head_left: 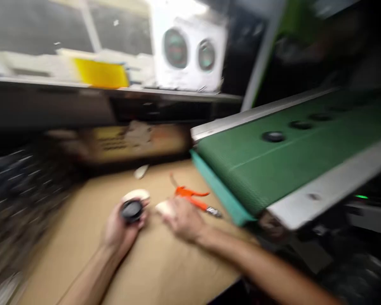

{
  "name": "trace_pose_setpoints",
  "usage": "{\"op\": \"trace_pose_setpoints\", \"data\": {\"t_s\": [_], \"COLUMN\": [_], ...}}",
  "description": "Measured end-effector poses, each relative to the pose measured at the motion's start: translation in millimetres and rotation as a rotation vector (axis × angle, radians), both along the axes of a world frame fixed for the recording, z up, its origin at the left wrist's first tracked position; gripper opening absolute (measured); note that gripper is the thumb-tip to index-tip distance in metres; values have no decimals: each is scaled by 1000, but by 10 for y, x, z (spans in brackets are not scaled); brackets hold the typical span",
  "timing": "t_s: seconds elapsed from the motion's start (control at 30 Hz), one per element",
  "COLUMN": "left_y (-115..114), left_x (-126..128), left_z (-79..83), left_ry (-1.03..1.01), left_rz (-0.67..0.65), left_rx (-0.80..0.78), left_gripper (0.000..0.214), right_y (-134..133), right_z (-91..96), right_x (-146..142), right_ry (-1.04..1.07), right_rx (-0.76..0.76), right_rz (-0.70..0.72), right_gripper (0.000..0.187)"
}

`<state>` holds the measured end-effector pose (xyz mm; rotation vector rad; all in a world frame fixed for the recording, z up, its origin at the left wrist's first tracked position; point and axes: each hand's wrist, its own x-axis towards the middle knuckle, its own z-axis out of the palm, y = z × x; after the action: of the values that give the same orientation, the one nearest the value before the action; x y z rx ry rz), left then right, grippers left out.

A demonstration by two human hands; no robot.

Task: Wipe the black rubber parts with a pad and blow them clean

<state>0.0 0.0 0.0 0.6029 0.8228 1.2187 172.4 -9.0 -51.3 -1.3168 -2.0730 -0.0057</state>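
Note:
My left hand [122,228] is closed around a round black part [132,210] with a raised rim, its face turned up. Just behind that part is a pale, rounded piece [136,195]; whether the fingers also hold it I cannot tell. My right hand [186,218] is closed on a small off-white piece [164,208], perhaps a folded cloth, blurred by motion. Beside the right hand's knuckles an orange air blow gun [193,198] with a metal tip lies on the brown work surface [155,262]. Farther back on the surface is a small white piece [141,171].
To the right a green conveyor belt [241,169] with metal side rails carries several round black parts [273,136]. Along the back runs a shelf [184,94] with a yellow bin [100,73] and a white two-dial unit [190,55]. A cardboard box [114,144] sits underneath.

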Motion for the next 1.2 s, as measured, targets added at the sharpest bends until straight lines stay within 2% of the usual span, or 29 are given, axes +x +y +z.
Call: {"op": "trace_pose_setpoints", "data": {"t_s": [0.1,0.23,0.4,0.67,0.9,1.07,1.2], "left_y": [41,190,179,129,84,54,49], "left_x": [-271,-327,-300,-302,-251,-226,-218], "left_z": [-263,-436,-409,-389,-353,-372,-385], "left_ry": [-43,-167,-153,-8,58,90,92], "left_rz": [3,-60,-87,-115,-126,-133,-76], "left_rx": [-75,-76,-90,-14,-28,-26,-24], "left_gripper": [42,45,47,59,56,54,48], "right_y": [115,296,341,304,164,78,61], "right_z": [-204,-301,-259,-182,-118,-100,-70], "right_x": [-89,-270,-302,-231,-272,-293,-283], "right_ry": [160,330,511,530,473,387,333], "right_rx": [-42,-60,-122,-90,168,74,106], "right_rz": [60,61,-29,67,260,372,489], "right_gripper": [44,55,57,50,43,41,37]}}
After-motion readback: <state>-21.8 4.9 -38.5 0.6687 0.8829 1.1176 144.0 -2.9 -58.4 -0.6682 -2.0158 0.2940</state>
